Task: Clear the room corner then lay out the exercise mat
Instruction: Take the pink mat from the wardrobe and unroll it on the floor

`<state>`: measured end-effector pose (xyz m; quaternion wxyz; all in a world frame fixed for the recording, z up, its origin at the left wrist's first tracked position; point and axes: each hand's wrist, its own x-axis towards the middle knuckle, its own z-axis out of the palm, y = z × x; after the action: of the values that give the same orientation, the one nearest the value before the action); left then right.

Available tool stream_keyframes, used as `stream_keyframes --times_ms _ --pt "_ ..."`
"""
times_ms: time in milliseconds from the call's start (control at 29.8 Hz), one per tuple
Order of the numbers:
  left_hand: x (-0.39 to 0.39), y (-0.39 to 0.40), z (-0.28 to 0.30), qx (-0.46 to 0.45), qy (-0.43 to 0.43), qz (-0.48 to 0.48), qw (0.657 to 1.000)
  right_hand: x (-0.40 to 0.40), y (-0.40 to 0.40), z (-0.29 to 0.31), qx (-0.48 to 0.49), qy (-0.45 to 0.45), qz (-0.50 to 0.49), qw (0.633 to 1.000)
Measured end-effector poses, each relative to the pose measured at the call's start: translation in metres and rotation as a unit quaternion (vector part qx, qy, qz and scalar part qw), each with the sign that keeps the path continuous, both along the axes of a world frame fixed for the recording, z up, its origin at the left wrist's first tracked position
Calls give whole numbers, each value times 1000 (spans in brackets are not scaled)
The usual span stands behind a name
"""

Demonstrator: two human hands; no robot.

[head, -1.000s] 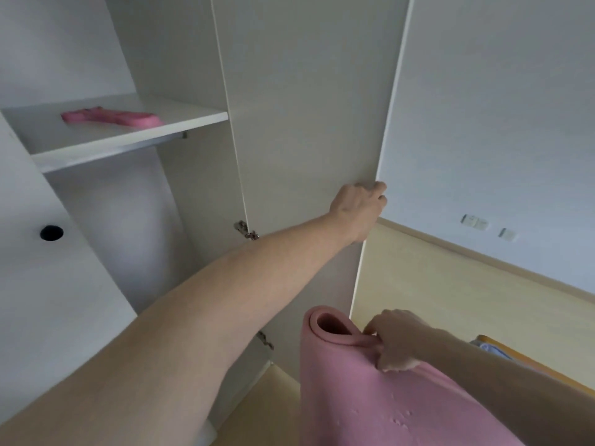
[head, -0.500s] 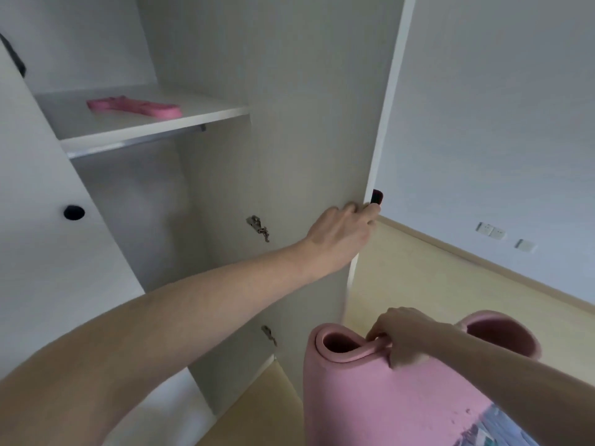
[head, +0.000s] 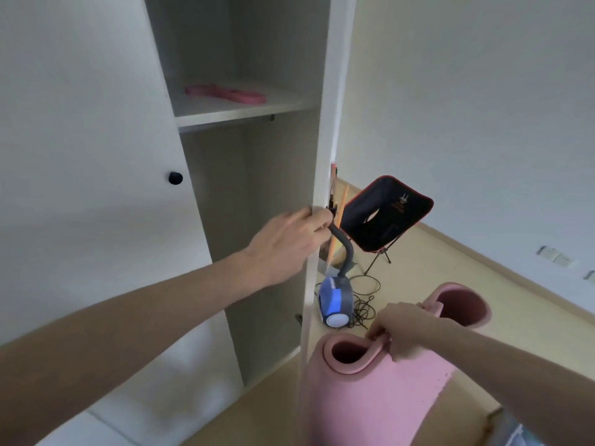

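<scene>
The pink exercise mat (head: 370, 400) stands upright at the lower right, loosely rolled from both ends. My right hand (head: 402, 329) pinches its top edge between the two rolls. My left hand (head: 289, 243) reaches forward, with its fingers curled round the edge of the white wardrobe door (head: 325, 123). The door is seen almost edge-on. Past the door, in the room corner, stand a blue vacuum cleaner (head: 335, 304) with a grey hose and a black folding chair (head: 386, 214) with red trim.
The open wardrobe (head: 251, 175) has a shelf holding a flat pink item (head: 225, 93). Its other door (head: 96, 156) on the left carries a black knob (head: 175, 178). A black cable (head: 363, 304) lies tangled on the pale floor beside the vacuum. Wall sockets (head: 553, 255) sit low on the right wall.
My left hand has swung the wardrobe door round toward me until it is edge-on, which uncovers the chair and vacuum in the corner. My right hand keeps hold of the mat.
</scene>
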<state>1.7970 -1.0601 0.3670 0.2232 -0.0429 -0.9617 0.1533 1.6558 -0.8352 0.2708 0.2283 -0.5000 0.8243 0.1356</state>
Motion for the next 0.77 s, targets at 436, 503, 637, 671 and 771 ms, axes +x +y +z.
stream_keyframes --times_ms 436,503,637,671,771 --pt "91 -122 -12 44 -83 248 964 36 -69 2 -20 1 12 1000" --pt "95 -129 -16 43 -100 265 958 35 -76 4 -13 -3 0 1000" --pt "93 -136 -19 58 -122 295 946 29 -78 6 -10 -9 -52 999" --pt "93 -139 -19 64 -125 305 942 28 -78 6 -11 -7 -62 998" --pt "92 -147 -16 72 -138 328 932 23 -75 8 -15 -7 -75 997"
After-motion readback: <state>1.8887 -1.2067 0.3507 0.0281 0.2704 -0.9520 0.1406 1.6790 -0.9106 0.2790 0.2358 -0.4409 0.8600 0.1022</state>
